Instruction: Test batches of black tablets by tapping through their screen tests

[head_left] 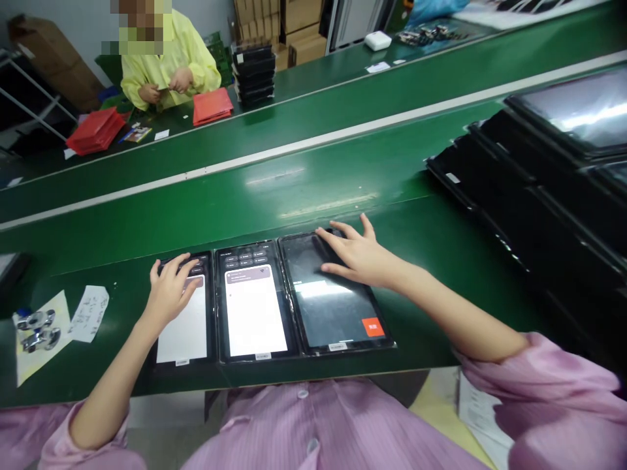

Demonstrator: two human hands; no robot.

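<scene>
On the green bench (421, 333), the middle tablet (255, 310) is flanked by the left tablet (183, 329), partly covered by the left hand (169, 290), and the right tablet (336, 316), partly covered by the right hand (360, 258); fingers are spread, nothing pinched. Unwanted input could be caused by a stray touch. No brand can be made out; bottom labels (337, 346) and handwritten slip (89, 314) cannot be read.
</scene>
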